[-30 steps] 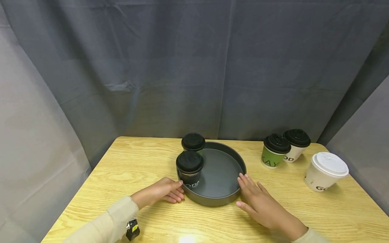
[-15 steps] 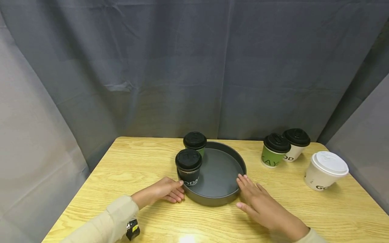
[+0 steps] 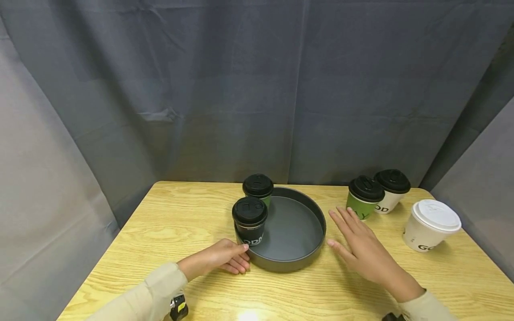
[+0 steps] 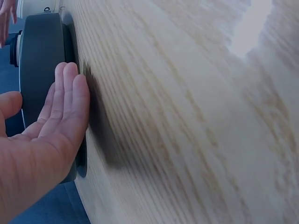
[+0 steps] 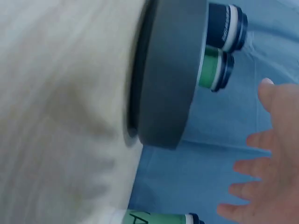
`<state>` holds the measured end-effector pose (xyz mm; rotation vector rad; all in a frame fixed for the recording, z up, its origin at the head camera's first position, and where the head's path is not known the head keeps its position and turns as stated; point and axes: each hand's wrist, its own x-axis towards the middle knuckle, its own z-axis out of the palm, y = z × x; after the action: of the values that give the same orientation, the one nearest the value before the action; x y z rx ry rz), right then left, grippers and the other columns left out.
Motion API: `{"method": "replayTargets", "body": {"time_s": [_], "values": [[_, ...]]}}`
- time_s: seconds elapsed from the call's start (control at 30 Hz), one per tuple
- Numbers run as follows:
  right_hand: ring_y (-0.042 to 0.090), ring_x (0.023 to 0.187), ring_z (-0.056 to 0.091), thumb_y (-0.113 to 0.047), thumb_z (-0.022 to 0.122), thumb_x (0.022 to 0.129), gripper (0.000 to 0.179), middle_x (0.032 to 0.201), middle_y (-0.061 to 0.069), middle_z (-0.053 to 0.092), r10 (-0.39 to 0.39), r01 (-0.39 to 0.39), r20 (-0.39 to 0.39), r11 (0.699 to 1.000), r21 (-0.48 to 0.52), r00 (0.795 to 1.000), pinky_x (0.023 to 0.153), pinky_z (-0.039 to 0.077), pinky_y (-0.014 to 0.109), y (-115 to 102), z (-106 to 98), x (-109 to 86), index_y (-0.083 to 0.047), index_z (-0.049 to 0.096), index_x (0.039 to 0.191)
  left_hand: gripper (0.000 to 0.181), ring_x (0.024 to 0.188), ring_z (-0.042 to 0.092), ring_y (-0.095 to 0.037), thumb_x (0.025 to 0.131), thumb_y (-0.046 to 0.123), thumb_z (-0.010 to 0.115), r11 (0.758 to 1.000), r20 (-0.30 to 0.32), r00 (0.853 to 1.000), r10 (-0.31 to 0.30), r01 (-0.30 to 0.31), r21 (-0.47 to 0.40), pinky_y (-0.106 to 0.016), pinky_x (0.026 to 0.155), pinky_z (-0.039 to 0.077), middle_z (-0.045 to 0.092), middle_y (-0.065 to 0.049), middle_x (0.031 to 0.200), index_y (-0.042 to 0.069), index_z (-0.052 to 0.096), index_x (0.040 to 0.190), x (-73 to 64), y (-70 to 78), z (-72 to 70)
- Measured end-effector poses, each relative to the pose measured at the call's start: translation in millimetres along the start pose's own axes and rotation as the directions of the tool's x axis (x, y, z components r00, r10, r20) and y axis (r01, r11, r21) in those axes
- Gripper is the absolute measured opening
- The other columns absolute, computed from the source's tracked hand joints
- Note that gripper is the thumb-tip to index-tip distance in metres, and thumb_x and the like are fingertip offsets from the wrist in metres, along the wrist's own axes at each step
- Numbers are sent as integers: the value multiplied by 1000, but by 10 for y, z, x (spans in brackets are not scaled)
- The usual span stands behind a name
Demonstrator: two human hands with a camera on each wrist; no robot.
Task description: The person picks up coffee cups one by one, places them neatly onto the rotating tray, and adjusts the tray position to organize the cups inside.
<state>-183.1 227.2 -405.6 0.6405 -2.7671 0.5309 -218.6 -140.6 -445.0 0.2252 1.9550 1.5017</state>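
Note:
A round dark grey pan (image 3: 281, 265) stands on the wooden table. Inside it at the left are a black paper cup (image 3: 250, 220) with a black lid and, behind that, a green cup (image 3: 258, 187), also black-lidded. My left hand (image 3: 225, 256) is at the pan's near left; in the left wrist view its straight fingers (image 4: 70, 93) lie along the outer wall, thumb by the rim. My right hand (image 3: 364, 250) is spread in the air, apart from the pan's right side. Its fingertips overlap a second green cup (image 3: 363, 200) in the head view.
Behind the second green cup stands a white cup with a black lid (image 3: 392, 185). Farther right is a wider white tub (image 3: 431, 225) with a white lid. Grey curtains (image 3: 241, 89) close in the table's back and sides.
My right hand has left the pan's right rim and moved right toward the second green cup, fingers spreading. The left hand has shifted slightly right along the pan.

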Motion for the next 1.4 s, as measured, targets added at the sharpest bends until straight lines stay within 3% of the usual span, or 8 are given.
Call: {"method": "replayTargets", "body": {"time_s": [0.17, 0.37, 0.6, 0.83, 1.0, 1.4], "values": [[47, 141, 15, -37, 58, 96, 67, 154, 23, 23, 15, -16, -98, 1000, -7, 995, 99, 24, 73, 97, -89, 79, -12, 29, 151, 50, 73, 68, -11, 100, 40, 48, 1000, 27, 1000, 2, -2, -8, -28, 70, 58, 72, -10, 89, -8, 63, 105, -5, 13, 3], [48, 142, 11, -37, 60, 95, 69, 153, 25, 22, 51, -53, -176, 999, -10, 983, 99, 21, 75, 188, -159, 163, -10, 29, 150, 47, 71, 68, -12, 101, 35, 47, 1000, -11, 1000, -5, 5, -1, -29, 69, 58, 72, -13, 90, -9, 63, 104, 14, 8, 20], [56, 136, 16, -32, 64, 93, 66, 147, 34, 25, 72, -87, -271, 995, -44, 960, 98, 23, 75, 417, -226, 329, -1, 36, 144, 46, 71, 68, -13, 101, 34, 47, 1000, -20, 1000, -4, 4, 2, -30, 69, 58, 72, -14, 90, -9, 63, 104, 9, 15, 26], [58, 137, 6, -41, 58, 95, 73, 151, 35, 13, 219, -232, -210, 972, -42, 953, 92, 19, 80, 765, -255, 542, -1, 28, 148, 46, 71, 67, -13, 101, 35, 47, 1000, -16, 1000, -9, 9, -3, -30, 69, 58, 72, -13, 89, -8, 63, 104, 26, 1, 14], [60, 135, 7, -48, 54, 95, 76, 150, 36, 10, 304, -314, -152, 948, -46, 940, 85, 22, 82, 901, -254, 642, 0, 27, 148, 46, 71, 67, -12, 101, 34, 47, 1000, -13, 1000, -15, 15, -1, -30, 69, 58, 72, -12, 89, -8, 63, 104, 27, 13, 16], [63, 128, 15, -43, 57, 94, 79, 145, 40, 16, 353, -359, -82, 930, -78, 932, 87, 28, 78, 990, -205, 777, 4, 22, 148, 46, 70, 67, -11, 101, 35, 47, 1000, -1, 1000, -12, 12, -7, -29, 69, 58, 71, -11, 87, -8, 63, 105, 18, 33, 7]]}}
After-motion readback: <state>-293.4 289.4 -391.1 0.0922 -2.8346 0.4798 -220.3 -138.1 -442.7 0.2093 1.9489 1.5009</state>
